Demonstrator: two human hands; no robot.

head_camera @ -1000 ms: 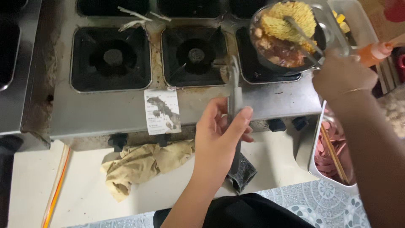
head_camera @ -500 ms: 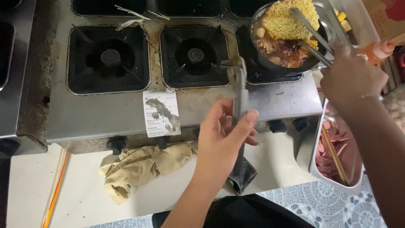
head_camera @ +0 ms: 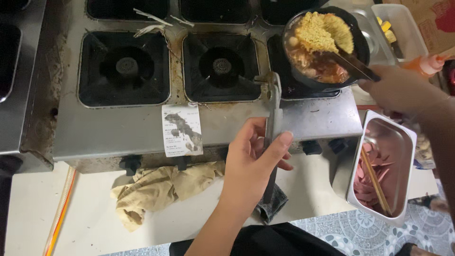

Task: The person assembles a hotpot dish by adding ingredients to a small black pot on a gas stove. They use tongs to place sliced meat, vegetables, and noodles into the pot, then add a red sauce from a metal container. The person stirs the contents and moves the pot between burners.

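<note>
Right hand [head_camera: 395, 90] dropped, gripping tongs [head_camera: 353, 66]; left hand [head_camera: 253, 161] clasps upright gripper [head_camera: 273, 111].

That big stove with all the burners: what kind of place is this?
Probably a small eatery or street-food kitchen. A steel multi-burner gas stove carries a paper order slip, a pot of noodles sits on one burner, and a steel tray of sliced sausage stands beside it.

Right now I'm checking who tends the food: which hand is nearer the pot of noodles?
Right. The right hand sits beside the pot of noodles, working tongs inside it. The left hand is farther back, holding a grey metal handle.
</note>
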